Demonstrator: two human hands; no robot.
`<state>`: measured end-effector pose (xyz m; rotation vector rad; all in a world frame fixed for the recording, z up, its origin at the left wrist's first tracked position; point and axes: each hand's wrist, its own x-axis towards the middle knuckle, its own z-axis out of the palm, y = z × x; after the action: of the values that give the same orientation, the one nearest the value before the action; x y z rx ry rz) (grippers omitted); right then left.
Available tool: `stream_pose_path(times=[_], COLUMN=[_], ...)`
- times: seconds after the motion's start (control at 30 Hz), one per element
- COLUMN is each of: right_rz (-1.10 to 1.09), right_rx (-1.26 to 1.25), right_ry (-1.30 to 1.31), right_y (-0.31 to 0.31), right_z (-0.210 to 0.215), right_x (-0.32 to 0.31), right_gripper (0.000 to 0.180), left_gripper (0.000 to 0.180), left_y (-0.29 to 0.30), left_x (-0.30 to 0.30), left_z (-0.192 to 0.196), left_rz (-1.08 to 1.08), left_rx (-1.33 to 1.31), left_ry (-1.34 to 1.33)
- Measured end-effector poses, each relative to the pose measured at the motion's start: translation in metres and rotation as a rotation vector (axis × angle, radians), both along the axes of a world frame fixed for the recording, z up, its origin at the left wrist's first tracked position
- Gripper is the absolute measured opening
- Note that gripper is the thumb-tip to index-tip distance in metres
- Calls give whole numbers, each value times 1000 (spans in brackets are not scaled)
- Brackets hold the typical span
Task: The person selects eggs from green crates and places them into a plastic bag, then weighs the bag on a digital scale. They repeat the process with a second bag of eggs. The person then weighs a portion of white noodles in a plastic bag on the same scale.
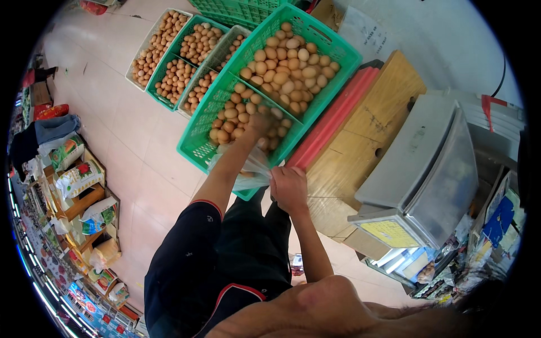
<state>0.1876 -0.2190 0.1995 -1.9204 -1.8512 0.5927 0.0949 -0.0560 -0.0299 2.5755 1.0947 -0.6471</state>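
Head view: the person's left hand (259,125), blurred, reaches down among brown eggs (231,114) in the near compartment of a large green crate (209,107); how far its fingers are spread, and whether they grip an egg, cannot be told; the right hand (288,188), fingers curled closed, grasps the edge of a clear plastic bag (251,179) at the crate's near end; the bag lies partly beneath the left forearm; a divider separates the near compartment from the far one, which also holds eggs; to the left, smaller crates (134,72) of eggs stand side by side on pale floor tiles (127,121); to the right lie a red ledge (344,115) and a wooden tabletop (366,132).
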Motion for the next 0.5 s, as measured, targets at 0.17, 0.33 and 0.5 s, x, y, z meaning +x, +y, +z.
stream_pose_path(times=[0.17,0.33,0.5], right_rz=[36,44,24], right_rx=[-85,-82,-108], right_ry=[-42,-54,-122], right_y=[1,1,-3], right_z=[6,9,3], right_x=[0,0,-3], right_gripper=[5,6,13], left_gripper=[29,40,26], left_y=[9,6,-7], left_x=[-27,-70,-99], left_z=[22,96,181], left_rz=[610,1258,1073], left_rx=[-596,-1763,-1894], left_ry=[-620,-1104,-1431])
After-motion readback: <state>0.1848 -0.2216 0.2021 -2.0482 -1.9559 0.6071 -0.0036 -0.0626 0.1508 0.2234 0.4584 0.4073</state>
